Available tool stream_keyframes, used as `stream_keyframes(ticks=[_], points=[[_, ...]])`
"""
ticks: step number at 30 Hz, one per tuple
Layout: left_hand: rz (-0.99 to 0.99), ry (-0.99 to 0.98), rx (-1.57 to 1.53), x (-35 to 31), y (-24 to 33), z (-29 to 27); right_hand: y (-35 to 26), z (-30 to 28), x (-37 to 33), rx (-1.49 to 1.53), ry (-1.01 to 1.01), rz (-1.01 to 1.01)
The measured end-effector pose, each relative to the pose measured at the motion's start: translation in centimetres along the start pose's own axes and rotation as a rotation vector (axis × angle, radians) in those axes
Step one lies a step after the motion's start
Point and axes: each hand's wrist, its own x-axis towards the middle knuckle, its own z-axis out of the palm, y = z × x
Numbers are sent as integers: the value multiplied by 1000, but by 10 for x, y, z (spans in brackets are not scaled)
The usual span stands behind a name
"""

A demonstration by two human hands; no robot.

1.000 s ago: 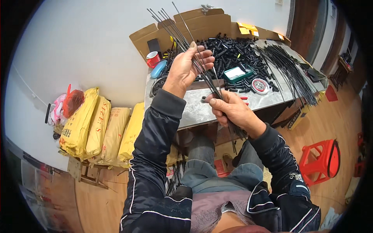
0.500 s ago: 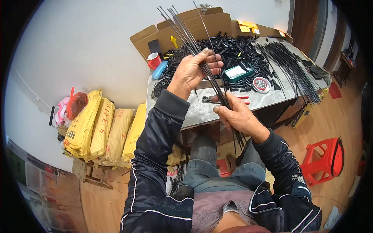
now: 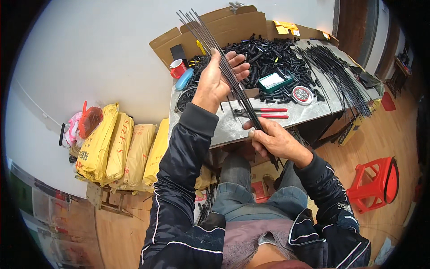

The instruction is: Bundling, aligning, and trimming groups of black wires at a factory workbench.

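My right hand (image 3: 280, 139) is closed round the lower part of a bundle of thin black rods (image 3: 235, 85), above the table's front edge. The bundle slants up and left across the palm of my left hand (image 3: 219, 78). That hand is open, its fingers stretched out and the thumb beside the rods. Behind the bundle, red-handled pliers (image 3: 271, 110) lie on the grey table (image 3: 219, 132). A large pile of short black tube-like parts (image 3: 260, 56) spreads past my hands. One thin rod hangs slightly apart from the bundle near the pliers' jaws.
More black rods (image 3: 338, 76) lie at the table's right. A green tray (image 3: 275, 81), a round tub of small metal parts (image 3: 303, 95), a red mug (image 3: 178, 68) and a blue case (image 3: 184, 79) stand around the pile. Yellow sacks (image 3: 118, 148) are at left, a red stool (image 3: 371, 184) at right.
My left hand's fingers have opened out from round the rods. The rods are gathered closer together, their tops slightly lower and further left. My right hand has moved slightly down.
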Motion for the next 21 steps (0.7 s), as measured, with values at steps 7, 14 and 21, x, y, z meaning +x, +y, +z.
stream_keyframes(ticks=[7, 14, 21], points=[[-32, -126, 270, -12, 2, -10, 52, -52, 44, -255, 270, -115], [-35, -67, 397, -27, 4, -9, 119, -70, 77, -1311, 517, -369], [-75, -202, 280, -46, 6, -11, 92, -80, 67, -1341, 556, -135]])
